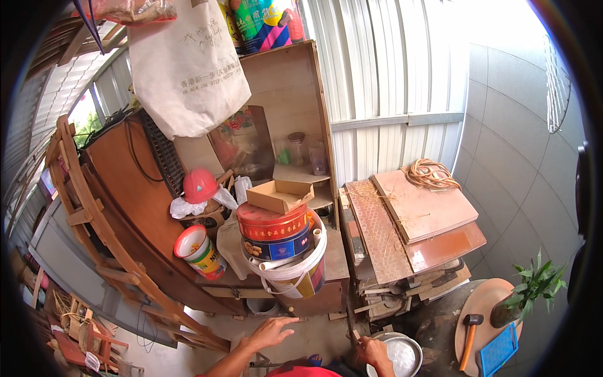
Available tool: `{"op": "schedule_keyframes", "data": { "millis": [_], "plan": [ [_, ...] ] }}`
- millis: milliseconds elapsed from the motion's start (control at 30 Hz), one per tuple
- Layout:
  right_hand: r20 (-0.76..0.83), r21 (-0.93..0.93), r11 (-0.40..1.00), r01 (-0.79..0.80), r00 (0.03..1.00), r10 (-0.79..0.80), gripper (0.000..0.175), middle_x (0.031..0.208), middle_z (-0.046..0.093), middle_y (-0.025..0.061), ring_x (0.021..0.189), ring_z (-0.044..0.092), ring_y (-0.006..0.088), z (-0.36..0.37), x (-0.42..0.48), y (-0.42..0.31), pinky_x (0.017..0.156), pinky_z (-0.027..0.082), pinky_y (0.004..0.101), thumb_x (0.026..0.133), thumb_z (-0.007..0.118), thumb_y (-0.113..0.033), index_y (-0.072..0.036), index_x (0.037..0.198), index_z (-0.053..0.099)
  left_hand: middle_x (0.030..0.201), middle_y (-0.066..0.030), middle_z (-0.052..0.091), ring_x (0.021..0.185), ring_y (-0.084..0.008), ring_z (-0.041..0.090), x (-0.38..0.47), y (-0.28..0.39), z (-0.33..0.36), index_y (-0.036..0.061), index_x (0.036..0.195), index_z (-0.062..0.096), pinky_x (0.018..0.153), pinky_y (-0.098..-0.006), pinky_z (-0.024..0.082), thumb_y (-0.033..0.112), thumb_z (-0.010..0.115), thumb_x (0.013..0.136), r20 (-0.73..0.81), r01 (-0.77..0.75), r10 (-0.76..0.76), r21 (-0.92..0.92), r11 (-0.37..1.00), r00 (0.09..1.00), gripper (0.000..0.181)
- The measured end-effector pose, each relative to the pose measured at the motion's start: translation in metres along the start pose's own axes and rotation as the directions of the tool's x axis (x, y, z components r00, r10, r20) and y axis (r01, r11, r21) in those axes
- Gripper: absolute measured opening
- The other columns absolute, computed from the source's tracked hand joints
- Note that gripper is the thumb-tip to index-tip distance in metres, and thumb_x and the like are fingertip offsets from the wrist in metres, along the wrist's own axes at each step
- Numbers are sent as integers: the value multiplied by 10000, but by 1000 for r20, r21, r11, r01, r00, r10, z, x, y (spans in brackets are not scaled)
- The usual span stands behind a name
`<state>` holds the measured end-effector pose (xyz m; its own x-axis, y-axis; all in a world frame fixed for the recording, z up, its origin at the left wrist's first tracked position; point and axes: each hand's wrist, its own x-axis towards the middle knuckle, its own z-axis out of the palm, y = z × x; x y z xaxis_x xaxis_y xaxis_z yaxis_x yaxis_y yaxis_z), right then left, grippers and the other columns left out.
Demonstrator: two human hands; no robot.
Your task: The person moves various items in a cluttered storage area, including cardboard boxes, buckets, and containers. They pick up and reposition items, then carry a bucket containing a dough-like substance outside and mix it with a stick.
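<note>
My left hand (272, 332) is held out with its fingers apart and nothing in them, in front of a low wooden cabinet (313, 300). My right hand (372, 351) is curled at the bottom, beside a round metal pan or lid (403, 356); a small light piece shows at its fingers, too small to name. On the cabinet stands a white bucket (301, 282) holding round tins (278, 226) and white pipe pieces, with an open cardboard box (280, 195) on top. A yellow and red can (202, 254) stands left of it.
Stacked tiles and boards (424, 207) with coiled rope (431, 174) lie at the right. A mallet (470, 339), a blue tray (499, 351) and a potted plant (506, 311) are on a round board. A wooden ladder (108, 235) leans at the left; a red helmet (200, 186) sits behind the can.
</note>
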<state>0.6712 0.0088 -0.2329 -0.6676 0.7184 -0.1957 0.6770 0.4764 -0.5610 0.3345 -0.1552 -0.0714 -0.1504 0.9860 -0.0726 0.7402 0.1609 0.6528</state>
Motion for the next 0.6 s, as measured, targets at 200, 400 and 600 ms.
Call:
{"op": "schedule_keyframes", "data": {
  "millis": [200, 400, 600],
  "plan": [
    [10, -42, 999, -23, 1000, 23, 312, 937, 779, 126, 904, 739, 367, -14, -1, -7, 807, 577, 491, 887, 695, -330, -106, 1099, 741, 1263, -198, 709, 1170, -375, 677, 19, 18, -21, 45, 1313, 680, 996, -420, 542, 123, 717, 941, -161, -58, 46, -67, 996, 986, 382],
    [-68, -17, 998, 56, 996, -57, 234, 903, 761, 154, 870, 727, 395, -17, 6, -13, 769, 569, 518, 881, 703, -302, -115, 1018, 729, 1127, -157, 766, 1048, -303, 746, 22, 47, -57, 34, 1177, 751, 906, -372, 586, 58, 720, 932, -409, -138, 108, -43, 989, 906, 248],
    [-50, 111, 994, 0, 999, 6, 269, 1057, 736, 216, 950, 703, 433, -38, 33, -28, 831, 552, 519, 929, 630, -222, -56, 1125, 708, 1031, -143, 785, 931, -201, 768, 36, 49, -109, -44, 1144, 728, 834, -304, 594, -49, 651, 957, -622, -201, 188, 51, 978, 760, 202]
  ]
}}
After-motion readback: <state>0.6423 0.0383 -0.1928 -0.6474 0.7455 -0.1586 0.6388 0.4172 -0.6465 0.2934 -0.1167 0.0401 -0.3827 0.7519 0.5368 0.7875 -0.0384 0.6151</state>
